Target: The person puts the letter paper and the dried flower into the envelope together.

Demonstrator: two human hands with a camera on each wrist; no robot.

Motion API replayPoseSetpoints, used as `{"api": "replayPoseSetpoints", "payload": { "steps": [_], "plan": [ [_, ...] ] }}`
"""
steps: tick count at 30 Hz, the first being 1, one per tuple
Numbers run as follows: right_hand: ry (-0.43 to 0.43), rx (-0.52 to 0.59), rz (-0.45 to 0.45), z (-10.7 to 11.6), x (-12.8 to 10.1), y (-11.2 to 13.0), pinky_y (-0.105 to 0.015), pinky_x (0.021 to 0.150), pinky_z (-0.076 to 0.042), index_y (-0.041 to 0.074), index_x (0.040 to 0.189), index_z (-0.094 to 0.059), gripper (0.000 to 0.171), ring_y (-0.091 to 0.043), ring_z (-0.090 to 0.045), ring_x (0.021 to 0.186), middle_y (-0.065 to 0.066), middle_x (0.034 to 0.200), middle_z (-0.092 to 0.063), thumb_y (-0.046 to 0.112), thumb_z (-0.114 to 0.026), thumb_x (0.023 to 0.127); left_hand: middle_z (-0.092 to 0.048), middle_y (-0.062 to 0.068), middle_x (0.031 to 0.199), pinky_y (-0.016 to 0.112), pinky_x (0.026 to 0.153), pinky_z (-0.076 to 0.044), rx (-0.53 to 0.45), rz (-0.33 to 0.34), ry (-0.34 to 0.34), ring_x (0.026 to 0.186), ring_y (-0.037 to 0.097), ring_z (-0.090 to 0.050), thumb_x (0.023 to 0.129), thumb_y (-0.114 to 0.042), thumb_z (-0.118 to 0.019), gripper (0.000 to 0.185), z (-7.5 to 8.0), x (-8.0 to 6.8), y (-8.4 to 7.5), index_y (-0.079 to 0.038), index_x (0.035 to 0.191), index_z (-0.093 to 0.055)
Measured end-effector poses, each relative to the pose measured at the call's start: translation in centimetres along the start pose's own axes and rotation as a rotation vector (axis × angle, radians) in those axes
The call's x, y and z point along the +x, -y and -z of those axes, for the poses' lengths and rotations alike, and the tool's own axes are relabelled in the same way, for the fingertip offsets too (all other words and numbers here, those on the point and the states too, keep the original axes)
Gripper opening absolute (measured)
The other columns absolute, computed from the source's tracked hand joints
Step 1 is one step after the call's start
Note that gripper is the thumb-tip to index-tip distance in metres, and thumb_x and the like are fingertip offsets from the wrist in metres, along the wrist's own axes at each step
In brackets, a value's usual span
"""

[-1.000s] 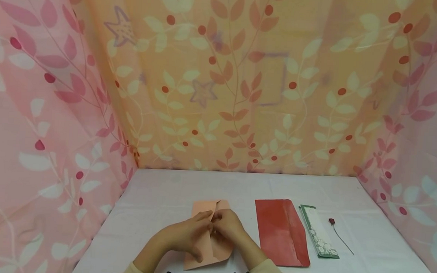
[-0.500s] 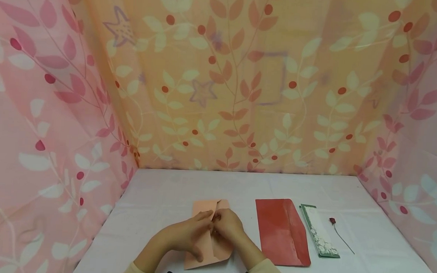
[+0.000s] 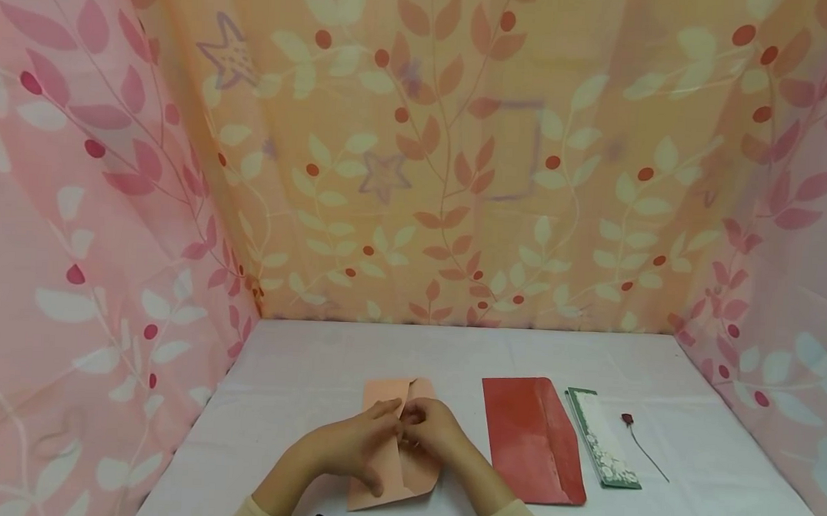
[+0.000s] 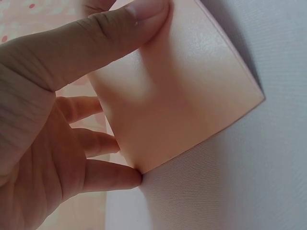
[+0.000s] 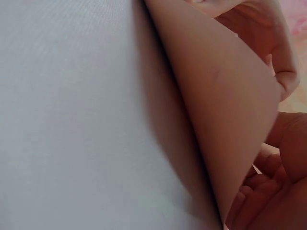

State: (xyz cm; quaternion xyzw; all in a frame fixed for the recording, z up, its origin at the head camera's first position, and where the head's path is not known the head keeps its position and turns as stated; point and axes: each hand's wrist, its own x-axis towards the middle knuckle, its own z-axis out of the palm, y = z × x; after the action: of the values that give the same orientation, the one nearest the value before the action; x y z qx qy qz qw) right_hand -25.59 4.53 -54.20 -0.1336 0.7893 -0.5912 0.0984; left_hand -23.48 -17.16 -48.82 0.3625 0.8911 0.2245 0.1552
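Pink envelope (image 3: 397,450) lies on white table (image 3: 311,384), near edge, centre-left; contents not visible. Red envelope (image 3: 532,440) flat just to its right, then green card (image 3: 602,447) and small rose (image 3: 630,420). Left hand (image 3: 346,444) pinches pink envelope, thumb on top, fingers curled underneath. Right hand (image 3: 433,432) pinches its flap mid-envelope, fingertips meeting the left's.
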Motion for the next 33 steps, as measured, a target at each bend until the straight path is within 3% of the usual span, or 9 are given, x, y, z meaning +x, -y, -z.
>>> {"api": "replayPoseSetpoints", "payload": {
  "steps": [9,17,33],
  "plan": [
    [-0.025,0.022,-0.029,0.9,-1.0,0.3,-0.031,0.06,-0.057,0.001,0.11,-0.07,0.031,-0.015,-0.067,0.072,-0.004,0.091,-0.073,0.014,-0.083,0.085,-0.022,0.012,0.169,0.055,0.108,-0.046,0.008,0.008,-0.014,0.151,0.046,-0.027,0.064,-0.05,-0.092,0.081,-0.2,0.0,-0.2,-0.034,0.133,-0.053],
    [-0.061,-0.028,-0.045,1.8,-1.9,0.7,-0.032,0.059,-0.057,0.003,0.109,-0.07,0.027,-0.015,-0.064,0.072,-0.004,0.09,-0.069,0.008,-0.08,0.084,-0.023,0.014,0.169,0.055,0.108,-0.046,0.015,-0.002,-0.006,0.15,0.049,-0.027,0.064,-0.05,-0.092,0.069,-0.3,0.3,0.0,-0.036,0.12,-0.054],
    [-0.055,-0.156,-0.047,2.7,-3.0,0.8,-0.031,0.054,-0.053,0.006,0.108,-0.07,0.023,-0.015,-0.064,0.073,-0.001,0.088,-0.068,0.019,-0.078,0.09,-0.025,0.01,0.168,0.06,0.105,-0.046,0.011,0.043,-0.032,0.151,0.048,-0.026,0.062,-0.049,-0.092,0.072,-0.7,0.0,-0.2,-0.042,0.124,-0.056]
  ]
}}
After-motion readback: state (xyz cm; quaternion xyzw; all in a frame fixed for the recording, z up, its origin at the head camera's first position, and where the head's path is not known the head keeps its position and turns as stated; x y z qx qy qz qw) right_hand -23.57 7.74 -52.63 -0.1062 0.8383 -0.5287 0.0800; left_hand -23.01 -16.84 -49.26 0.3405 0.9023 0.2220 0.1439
